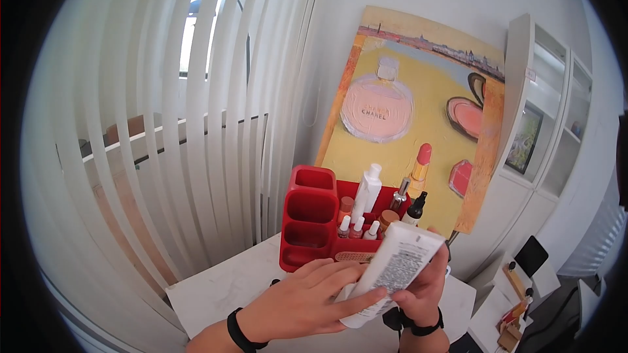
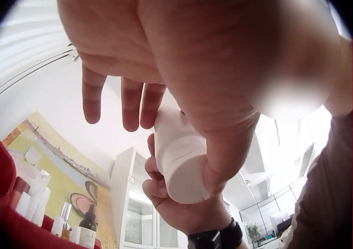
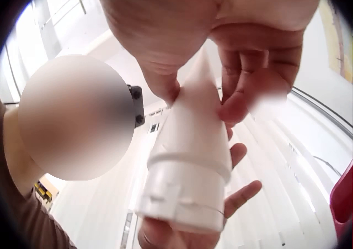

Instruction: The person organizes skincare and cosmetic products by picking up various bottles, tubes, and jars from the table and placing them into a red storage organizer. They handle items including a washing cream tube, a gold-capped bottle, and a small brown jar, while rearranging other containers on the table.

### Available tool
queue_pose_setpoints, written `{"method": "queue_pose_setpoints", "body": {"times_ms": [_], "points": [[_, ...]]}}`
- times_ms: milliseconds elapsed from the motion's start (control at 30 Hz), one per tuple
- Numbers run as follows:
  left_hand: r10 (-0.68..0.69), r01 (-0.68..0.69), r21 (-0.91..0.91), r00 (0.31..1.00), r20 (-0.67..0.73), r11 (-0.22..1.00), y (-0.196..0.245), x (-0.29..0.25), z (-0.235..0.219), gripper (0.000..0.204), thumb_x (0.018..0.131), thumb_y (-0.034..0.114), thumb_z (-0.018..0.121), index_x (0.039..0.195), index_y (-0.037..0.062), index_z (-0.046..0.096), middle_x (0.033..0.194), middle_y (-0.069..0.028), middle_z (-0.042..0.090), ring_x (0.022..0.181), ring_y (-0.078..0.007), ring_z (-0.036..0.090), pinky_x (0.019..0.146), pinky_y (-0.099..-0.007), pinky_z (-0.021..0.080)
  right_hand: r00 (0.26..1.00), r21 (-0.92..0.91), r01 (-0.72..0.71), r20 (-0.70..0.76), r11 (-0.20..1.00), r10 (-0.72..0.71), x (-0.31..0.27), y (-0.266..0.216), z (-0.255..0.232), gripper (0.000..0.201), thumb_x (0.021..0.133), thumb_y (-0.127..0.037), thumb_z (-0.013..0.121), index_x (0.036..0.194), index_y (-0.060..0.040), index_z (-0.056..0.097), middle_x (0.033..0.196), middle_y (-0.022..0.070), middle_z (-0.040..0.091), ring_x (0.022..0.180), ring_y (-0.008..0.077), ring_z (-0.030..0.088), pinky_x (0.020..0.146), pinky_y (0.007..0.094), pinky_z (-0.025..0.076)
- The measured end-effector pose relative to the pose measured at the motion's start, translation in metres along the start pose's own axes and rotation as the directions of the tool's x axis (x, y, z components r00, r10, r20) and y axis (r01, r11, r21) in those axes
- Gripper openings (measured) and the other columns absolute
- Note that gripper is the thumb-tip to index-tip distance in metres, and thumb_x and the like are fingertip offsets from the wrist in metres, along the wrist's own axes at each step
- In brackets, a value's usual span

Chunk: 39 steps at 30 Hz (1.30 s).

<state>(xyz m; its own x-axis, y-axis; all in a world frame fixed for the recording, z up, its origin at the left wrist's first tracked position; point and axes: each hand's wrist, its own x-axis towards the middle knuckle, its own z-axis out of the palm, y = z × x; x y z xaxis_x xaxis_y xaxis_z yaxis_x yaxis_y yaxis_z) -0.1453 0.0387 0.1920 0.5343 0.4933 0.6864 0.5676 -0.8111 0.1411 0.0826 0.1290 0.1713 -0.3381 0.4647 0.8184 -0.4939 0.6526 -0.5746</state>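
A white squeeze tube with small print on its side is held tilted between both hands, in front of a red organizer. My right hand grips the tube by its side, thumb on the printed face. My left hand pinches the lower, capped end, its thumb across the front. In the left wrist view the round white cap lies against the left thumb, with the other fingers extended. The right wrist view shows the tube tapering up between the right thumb and fingers.
The organizer stands on a white table and holds a white bottle, several small white-capped bottles and a black-topped dropper bottle. Behind leans a painted canvas. Vertical blinds hang on the left.
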Motion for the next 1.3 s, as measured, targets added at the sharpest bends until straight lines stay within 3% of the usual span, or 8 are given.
{"method": "queue_pose_setpoints", "body": {"times_ms": [100, 167, 267, 367, 500, 700, 900, 1300], "points": [[0.009, -0.011, 0.042, 0.999, 0.041, 0.999, 0.003, -0.004, 0.000, 0.086, 0.077, 0.025, 0.086, 0.153, 0.0276, 0.044, 0.146, -0.0154, 0.047, 0.129, -0.0311, 0.054, 0.107, -0.0507, 0.045, 0.980, 0.054, -0.191, -0.047, 0.980, 0.193, -0.003, -0.009, -0.006, 0.093, 0.081, 0.000, 0.081, 0.154, 0.0016, 0.023, 0.141, 0.0157, 0.055, 0.128, 0.0257, 0.058, 0.108, 0.0417, 0.047], [0.012, -0.012, 0.001, 0.999, 0.038, 1.000, 0.003, -0.003, -0.006, 0.085, 0.076, 0.028, 0.088, 0.150, 0.0217, 0.047, 0.148, -0.0162, 0.046, 0.132, -0.0333, 0.052, 0.107, -0.0509, 0.045, 0.959, -0.133, -0.273, 0.037, 0.953, 0.280, -0.001, -0.018, -0.016, 0.080, 0.083, -0.002, 0.080, 0.149, 0.0031, 0.035, 0.139, 0.0151, 0.057, 0.129, 0.0243, 0.057, 0.109, 0.0411, 0.046], [-0.006, 0.001, -0.075, 0.998, -0.070, 0.997, 0.000, -0.011, -0.026, 0.082, 0.074, 0.031, 0.089, 0.144, 0.0133, 0.050, 0.145, -0.0159, 0.050, 0.132, -0.0356, 0.053, 0.106, -0.0507, 0.046, 0.947, -0.384, -0.321, -0.142, 0.866, 0.288, 0.029, -0.036, -0.022, 0.069, 0.088, -0.007, 0.078, 0.145, -0.0004, 0.039, 0.128, 0.0130, 0.064, 0.112, 0.0218, 0.067, 0.091, 0.0343, 0.057], [0.054, -0.049, 0.024, 0.972, -0.227, 0.998, -0.011, -0.019, -0.043, 0.073, 0.074, 0.031, 0.089, 0.136, 0.0077, 0.056, 0.138, -0.0159, 0.057, 0.127, -0.0372, 0.056, 0.104, -0.0494, 0.047, 0.974, -0.584, -0.204, -0.199, 0.786, 0.105, 0.076, -0.032, -0.043, 0.051, 0.094, -0.008, 0.070, 0.138, 0.0011, 0.045, 0.120, 0.0107, 0.067, 0.098, 0.0158, 0.068, 0.078, 0.0288, 0.055], [0.033, -0.027, 0.024, 0.942, -0.333, 0.999, -0.009, -0.031, -0.057, 0.063, 0.077, 0.028, 0.087, 0.130, 0.0064, 0.061, 0.129, -0.0149, 0.063, 0.120, -0.0372, 0.060, 0.100, -0.0481, 0.049, 0.968, -0.764, -0.242, -0.229, 0.598, 0.099, 0.135, -0.018, -0.069, 0.045, 0.094, -0.016, 0.072, 0.130, 0.0023, 0.051, 0.097, 0.0103, 0.071, 0.070, 0.0138, 0.069, 0.062, 0.0275, 0.052], [0.070, -0.058, 0.041, 0.916, -0.395, 0.997, -0.004, -0.040, -0.068, 0.053, 0.080, 0.027, 0.084, 0.124, 0.0060, 0.063, 0.124, -0.0140, 0.064, 0.113, -0.0352, 0.062, 0.094, -0.0462, 0.051, 0.956, -0.880, -0.264, -0.185, 0.394, 0.226, 0.178, 0.043, -0.092, 0.033, 0.094, -0.023, 0.069, 0.113, 0.0030, 0.064, 0.094, 0.0135, 0.073, 0.065, 0.0206, 0.070, 0.064, 0.0347, 0.055], [0.070, -0.075, 0.007, 0.891, -0.449, 0.997, 0.000, -0.044, -0.074, 0.055, 0.068, 0.015, 0.087, 0.119, 0.0083, 0.067, 0.119, -0.0116, 0.066, 0.106, -0.0318, 0.065, 0.092, -0.0449, 0.053, 0.917, -0.894, -0.352, -0.270, 0.276, 0.294, 0.180, 0.078, -0.094, 0.030, 0.092, -0.022, 0.068, 0.112, 0.0011, 0.068, 0.083, 0.0149, 0.073, 0.067, 0.0224, 0.071, 0.068, 0.0386, 0.056], [0.034, -0.037, 0.003, 0.880, -0.473, 0.999, -0.002, -0.052, -0.082, 0.051, 0.070, 0.018, 0.086, 0.117, 0.0115, 0.067, 0.112, -0.0067, 0.070, 0.103, -0.0274, 0.066, 0.096, -0.0472, 0.051, 0.806, -0.837, -0.509, -0.380, 0.203, 0.453, 0.178, 0.119, -0.104, 0.029, 0.096, -0.019, 0.064, 0.103, 0.0089, 0.063, 0.076, 0.0146, 0.071, 0.059, 0.0211, 0.070, 0.050, 0.0339, 0.057]]}}
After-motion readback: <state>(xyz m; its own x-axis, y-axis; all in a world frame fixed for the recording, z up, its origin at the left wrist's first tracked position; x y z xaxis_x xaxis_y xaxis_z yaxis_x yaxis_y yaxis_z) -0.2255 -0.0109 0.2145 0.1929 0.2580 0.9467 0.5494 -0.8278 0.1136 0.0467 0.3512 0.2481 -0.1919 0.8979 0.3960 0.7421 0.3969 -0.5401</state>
